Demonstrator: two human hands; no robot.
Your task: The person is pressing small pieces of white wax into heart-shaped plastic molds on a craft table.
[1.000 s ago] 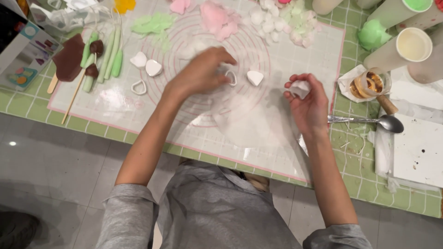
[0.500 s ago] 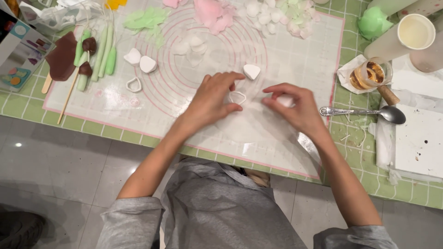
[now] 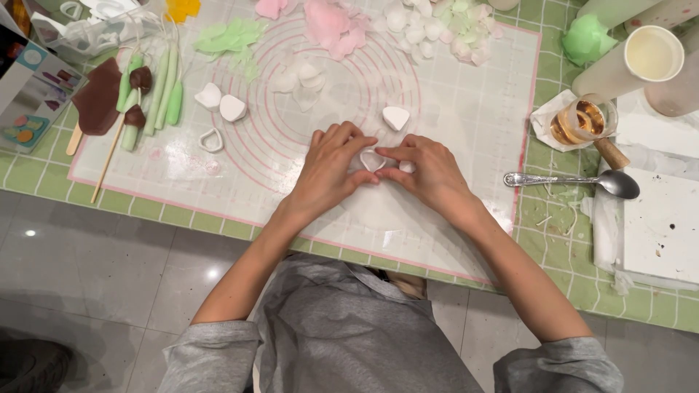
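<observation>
Where both hands meet near the middle of the translucent silicone baking mat with pink rings (image 3: 466, 109), seen from the head camera: left hand (image 3: 331, 171) and right hand (image 3: 433, 175) fingertip to fingertip around a small white heart-shaped cutter (image 3: 372, 160), fingers curled and pinching its rim from either side, pressed flat on a sheet of rolled white paste (image 3: 386, 211) by the mat's near edge. Just beyond the cutter, toward the far edge, one cut white heart piece (image 3: 395, 117). Toward the left edge, two more white hearts (image 3: 221, 102) and a second heart cutter (image 3: 211, 139), then green paste sticks (image 3: 166, 91) and a brown slab on a wooden stick (image 3: 96, 102). Off the right edge, on the green checked cloth (image 3: 575, 240), a metal spoon (image 3: 575, 180) and a small glass jar (image 3: 582, 120).
</observation>
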